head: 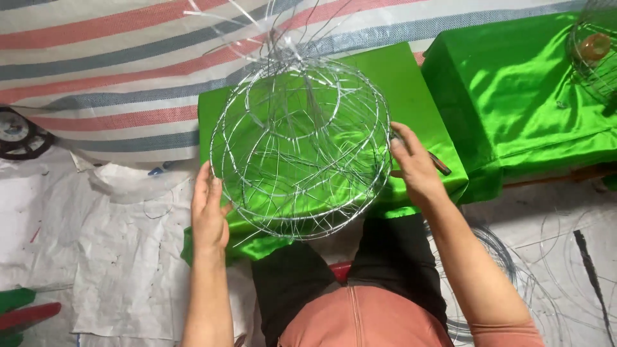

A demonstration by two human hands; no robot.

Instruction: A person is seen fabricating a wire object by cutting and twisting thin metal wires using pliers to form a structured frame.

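A round frame of thin silver wire (pixel 301 146) stands on a low block covered in shiny green cloth (pixel 411 83), loose wire ends sticking up at its top. My left hand (pixel 209 209) lies flat against the frame's lower left rim. My right hand (pixel 414 167) presses the frame's right rim, fingers curled on the wire. A small dark tool (pixel 439 163) pokes out just beyond my right hand; whether the hand holds it is unclear.
A second green-covered block (pixel 520 96) stands at the right, with another wire frame holding an orange thing (pixel 594 48) at its far corner. Coils of loose wire (pixel 508 270) lie on the white sheeting at lower right. A striped tarp (pixel 96 71) hangs behind.
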